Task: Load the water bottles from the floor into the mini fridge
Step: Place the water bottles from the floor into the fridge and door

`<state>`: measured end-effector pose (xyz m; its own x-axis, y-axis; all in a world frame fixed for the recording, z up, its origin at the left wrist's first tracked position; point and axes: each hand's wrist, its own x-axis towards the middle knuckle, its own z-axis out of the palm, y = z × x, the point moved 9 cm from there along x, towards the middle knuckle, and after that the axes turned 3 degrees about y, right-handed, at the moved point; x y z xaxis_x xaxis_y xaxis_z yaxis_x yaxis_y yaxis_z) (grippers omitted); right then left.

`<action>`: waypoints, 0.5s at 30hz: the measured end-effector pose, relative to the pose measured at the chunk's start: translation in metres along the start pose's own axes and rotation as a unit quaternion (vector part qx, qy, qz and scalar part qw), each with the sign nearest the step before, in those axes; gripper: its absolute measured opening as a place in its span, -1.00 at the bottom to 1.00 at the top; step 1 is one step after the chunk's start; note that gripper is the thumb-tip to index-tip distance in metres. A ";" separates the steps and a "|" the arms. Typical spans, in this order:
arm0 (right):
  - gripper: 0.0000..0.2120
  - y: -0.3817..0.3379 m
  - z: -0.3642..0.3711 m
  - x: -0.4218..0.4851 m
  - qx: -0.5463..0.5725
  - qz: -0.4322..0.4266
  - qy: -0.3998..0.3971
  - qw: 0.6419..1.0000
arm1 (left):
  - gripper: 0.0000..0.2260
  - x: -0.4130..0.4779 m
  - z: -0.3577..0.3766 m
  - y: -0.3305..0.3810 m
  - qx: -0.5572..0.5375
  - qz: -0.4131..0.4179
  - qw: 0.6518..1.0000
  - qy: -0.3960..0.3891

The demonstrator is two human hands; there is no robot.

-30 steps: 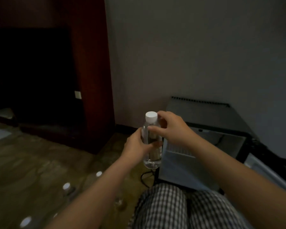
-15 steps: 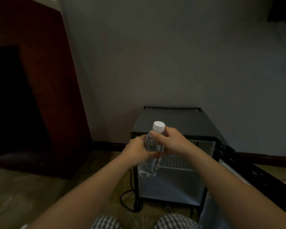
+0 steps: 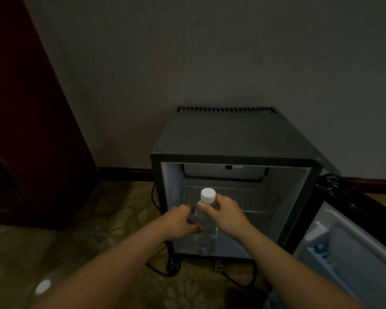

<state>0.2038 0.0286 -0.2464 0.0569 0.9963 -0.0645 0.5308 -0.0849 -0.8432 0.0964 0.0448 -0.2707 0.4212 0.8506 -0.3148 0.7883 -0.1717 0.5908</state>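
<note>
A clear water bottle (image 3: 205, 235) with a white cap is held upright in front of the open mini fridge (image 3: 232, 139). My left hand (image 3: 181, 221) grips its body from the left. My right hand (image 3: 226, 214) holds its neck and shoulder from the right, just under the cap. The fridge's white inside shows a wire shelf (image 3: 250, 198) at mid height with nothing on it. Its door (image 3: 348, 248) hangs open to the right. The white cap of another bottle (image 3: 43, 286) shows on the floor at lower left.
A dark red wooden cabinet (image 3: 31, 130) stands to the left of the fridge. A black power cable (image 3: 172, 267) lies on the patterned floor under the fridge's front. A grey wall rises behind.
The view has swung right and down onto the fridge front. Both hands have carried the bottle lower and closer to the fridge opening. The bottles on the floor have mostly left the view.
</note>
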 end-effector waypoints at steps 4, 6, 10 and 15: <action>-0.69 0.048 0.034 0.026 -0.032 0.034 -0.018 0.999 | -0.64 0.035 0.034 -0.037 -0.034 -0.002 0.997 -0.064; -0.68 0.070 0.051 0.039 -0.036 0.043 -0.028 0.998 | -0.64 0.047 0.051 -0.056 -0.073 -0.019 0.993 -0.090; -0.76 0.110 0.082 0.058 0.013 0.065 -0.041 0.997 | -0.58 0.069 0.086 -0.097 -0.227 -0.069 0.965 -0.114; -0.76 0.150 0.108 0.083 0.059 0.107 -0.001 0.992 | -0.56 0.095 0.112 -0.133 -0.331 -0.107 0.933 -0.089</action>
<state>0.1971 0.1000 -0.4355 0.1552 0.9556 -0.2506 0.4033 -0.2929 -0.8669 0.0816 0.0923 -0.4623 0.3999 0.7234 -0.5628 0.4379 0.3886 0.8107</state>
